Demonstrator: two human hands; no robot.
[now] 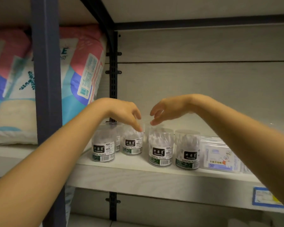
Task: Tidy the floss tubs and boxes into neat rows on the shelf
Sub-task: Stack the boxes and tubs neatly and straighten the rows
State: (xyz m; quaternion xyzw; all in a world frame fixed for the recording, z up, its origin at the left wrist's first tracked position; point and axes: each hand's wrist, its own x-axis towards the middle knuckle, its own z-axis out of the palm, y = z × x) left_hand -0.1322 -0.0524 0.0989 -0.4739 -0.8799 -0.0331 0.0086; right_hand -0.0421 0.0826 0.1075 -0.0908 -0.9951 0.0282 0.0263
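Observation:
Several clear floss tubs with black and green labels stand on the pale shelf [138, 176]. The leftmost tub [103, 145] is at the front, a second tub [132, 143] sits further back, and two more tubs [161, 149] [187, 151] stand side by side to the right. A clear floss box [220, 155] with a cartoon label lies right of them. My left hand [126, 112] hangs over the second tub, fingertips touching its top. My right hand [169, 108] hovers above the third tub, fingers apart, holding nothing.
A dark upright post [47, 95] stands at the left, with large soft pink and blue packs [82, 66] on the neighbouring shelf. A black slotted rail [113, 76] runs up the back corner. A blue price tag [264, 198] sits on the shelf's front edge.

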